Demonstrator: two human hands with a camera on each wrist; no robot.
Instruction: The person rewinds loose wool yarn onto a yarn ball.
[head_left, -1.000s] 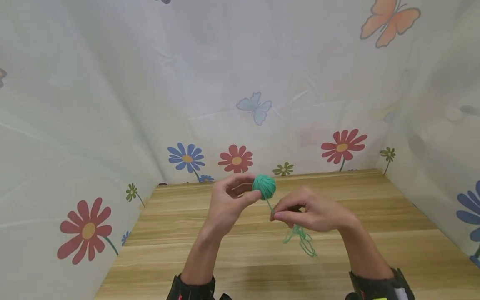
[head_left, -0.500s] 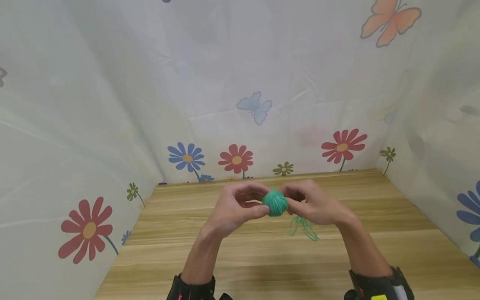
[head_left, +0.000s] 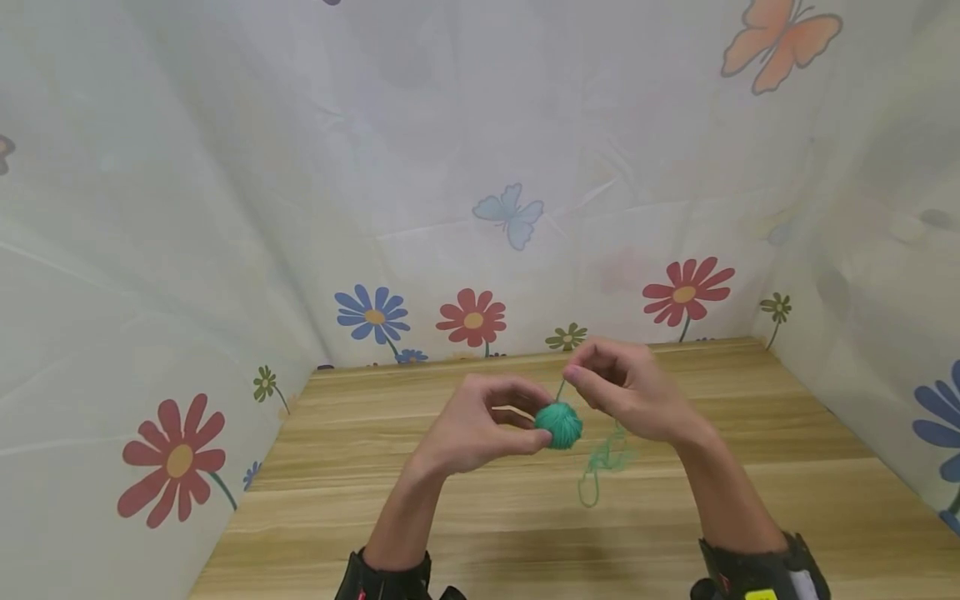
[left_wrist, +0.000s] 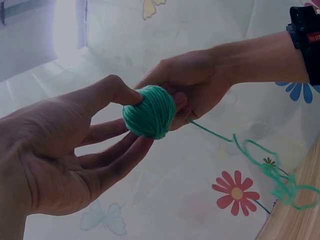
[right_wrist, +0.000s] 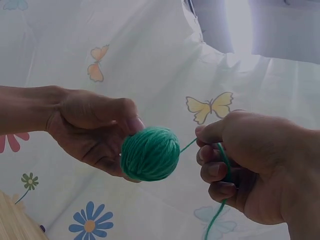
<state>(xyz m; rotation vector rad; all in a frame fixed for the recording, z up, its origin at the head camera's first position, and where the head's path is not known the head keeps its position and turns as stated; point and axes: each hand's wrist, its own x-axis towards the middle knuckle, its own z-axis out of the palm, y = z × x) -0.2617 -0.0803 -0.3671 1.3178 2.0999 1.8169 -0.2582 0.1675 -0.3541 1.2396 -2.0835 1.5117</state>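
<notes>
A small green ball of yarn (head_left: 558,426) is held above the table between the thumb and fingers of my left hand (head_left: 487,423). Up and to its right, my right hand (head_left: 633,387) pinches the strand between thumb and forefinger. In the right wrist view a short taut length of yarn (right_wrist: 188,145) runs from the ball (right_wrist: 150,154) to those fingertips. From there the strand passes through the curled fingers of the right hand (right_wrist: 250,167) and out below. A loose, tangled tail of yarn (head_left: 602,462) hangs beneath the right hand.
The wood-grain table (head_left: 315,500) spreads under both hands. A pale curtain (head_left: 420,150) printed with flowers and butterflies encloses it at the back and both sides. Each wrist wears a dark strap, the right one (head_left: 761,567) with a yellow patch.
My left hand has shifted right and slightly lower with the ball. My right hand has gone from below the ball, past its right side, to above it, drawing the strand along.
</notes>
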